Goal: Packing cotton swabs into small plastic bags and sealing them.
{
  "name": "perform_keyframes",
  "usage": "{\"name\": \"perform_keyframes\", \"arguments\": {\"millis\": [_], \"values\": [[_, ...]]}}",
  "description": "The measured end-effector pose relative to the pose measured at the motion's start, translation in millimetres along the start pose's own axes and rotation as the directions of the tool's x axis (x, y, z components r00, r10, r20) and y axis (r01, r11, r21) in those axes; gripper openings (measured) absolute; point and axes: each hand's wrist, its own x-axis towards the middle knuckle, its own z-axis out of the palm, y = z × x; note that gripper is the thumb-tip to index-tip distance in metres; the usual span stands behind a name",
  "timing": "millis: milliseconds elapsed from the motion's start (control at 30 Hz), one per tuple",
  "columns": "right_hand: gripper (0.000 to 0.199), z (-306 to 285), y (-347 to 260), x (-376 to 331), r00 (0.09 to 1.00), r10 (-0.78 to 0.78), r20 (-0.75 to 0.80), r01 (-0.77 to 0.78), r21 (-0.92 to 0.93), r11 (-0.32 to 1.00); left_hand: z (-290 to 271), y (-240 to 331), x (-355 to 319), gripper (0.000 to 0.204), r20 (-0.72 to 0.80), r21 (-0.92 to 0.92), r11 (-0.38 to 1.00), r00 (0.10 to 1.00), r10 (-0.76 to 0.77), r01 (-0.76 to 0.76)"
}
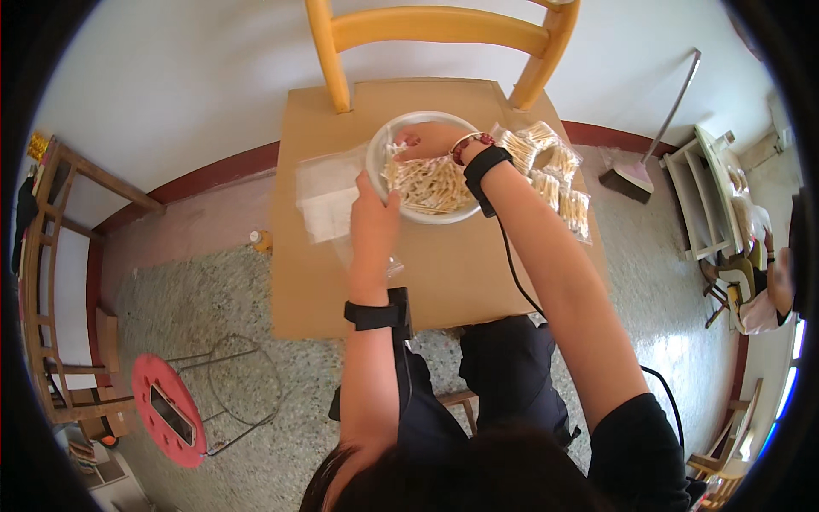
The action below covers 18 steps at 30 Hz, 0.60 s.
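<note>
A pale round bowl point(429, 219) full of loose cotton swabs point(433, 188) sits on a cardboard sheet point(465, 282). My left hand point(375, 218) is at the bowl's near left edge, its thumb and fingers about the rim. Reaching in from the right, my right hand point(433, 141) is inside the bowl over the far side of the swabs; its fingertips are partly hidden. Several clear bags packed with cotton swabs point(548, 162) lie to the right of the bowl. Flat clear plastic bags point(327, 200) lie to its left, partly beneath my left hand.
The cardboard rests against a wooden chair back point(439, 26). A red stool point(158, 392) bearing a phone point(172, 415) stands at the lower left. On the floor are a small bottle point(260, 241) and a broom point(630, 177). Another person point(759, 294) sits at the far right.
</note>
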Motion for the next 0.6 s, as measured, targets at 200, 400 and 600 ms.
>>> {"name": "perform_keyframes", "arguments": {"millis": [200,400,600], "values": [[0.055,5.0,-8.1,9.3,0.974,0.111,0.198,-0.038,-0.343,0.939,-13.7,20.5,-6.1,0.06,0.137,-0.262,0.948,0.979,-0.151,0.183],[0.031,-20.0,-8.1,-3.5,0.986,-0.095,0.135,0.096,0.003,0.995,-19.5,23.0,-4.1,0.059,0.171,-0.347,0.908,0.967,-0.186,0.236],[0.014,-14.9,-20.7,-47.8,0.928,-0.278,-0.248,0.303,0.071,0.95,-17.7,28.4,-1.5,0.059,0.145,-0.298,0.927,0.971,-0.192,0.228]]}}
